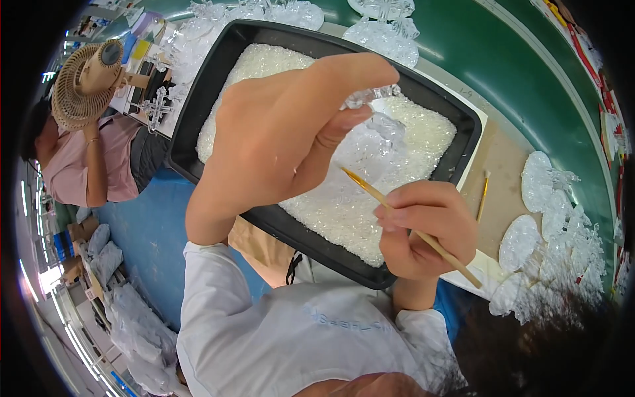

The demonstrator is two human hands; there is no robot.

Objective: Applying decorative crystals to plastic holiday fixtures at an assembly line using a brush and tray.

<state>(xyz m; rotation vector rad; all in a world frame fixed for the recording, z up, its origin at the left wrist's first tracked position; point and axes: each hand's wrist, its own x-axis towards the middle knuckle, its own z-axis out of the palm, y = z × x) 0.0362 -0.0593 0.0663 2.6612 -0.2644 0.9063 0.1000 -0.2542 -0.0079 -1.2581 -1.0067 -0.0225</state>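
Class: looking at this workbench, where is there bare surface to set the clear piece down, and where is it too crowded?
Free: the brown board between the black tray and the clear ornaments at right, apart from a spare brush. Crowded: the tray, filled with white granules, and the far edge with more clear pieces.

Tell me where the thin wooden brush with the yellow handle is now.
In the head view, the thin wooden brush is in the right hand, right of centre, above the black tray's near edge.
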